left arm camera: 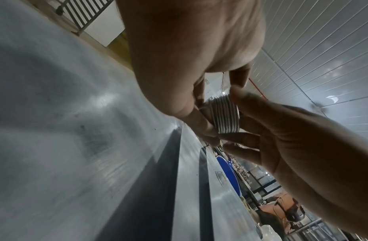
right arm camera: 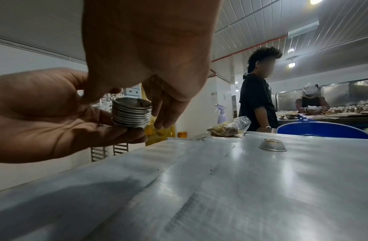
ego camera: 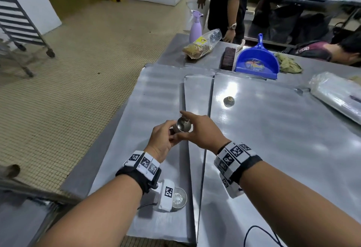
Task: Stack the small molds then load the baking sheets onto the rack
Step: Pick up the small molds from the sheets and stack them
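We held the stack of small molds (ego camera: 184, 126) in our left hand (ego camera: 163, 141), its grip clamped on the nested rims, fingers under the stack and thumb along its side. In the right-wrist view the stack (right arm camera: 131, 112) sat upright on those fingers, open mouth up, above the baking sheets (ego camera: 156, 98) and clear of them. Our right hand (ego camera: 203, 132) reached over the top of the stack, fingers loosely bent and apart beside its rim; we could not tell whether they touched it, and they clasped nothing. From the left wrist, the ribbed stack (left arm camera: 225, 114) lay between the two hands.

Beyond the grip and to its right, a single mold (ego camera: 229, 101) sat upside down on the farther sheet (ego camera: 273, 129). Nearer us than the grip, under the left wrist, another mold (ego camera: 179, 198) rested mouth up on the near sheet. Far past the grip on the surface (ego camera: 172, 51) stood a blue dustpan (ego camera: 256, 61) and a purple spray bottle (ego camera: 195, 27). Well to the left, on the floor, stood the rack (ego camera: 17, 18).
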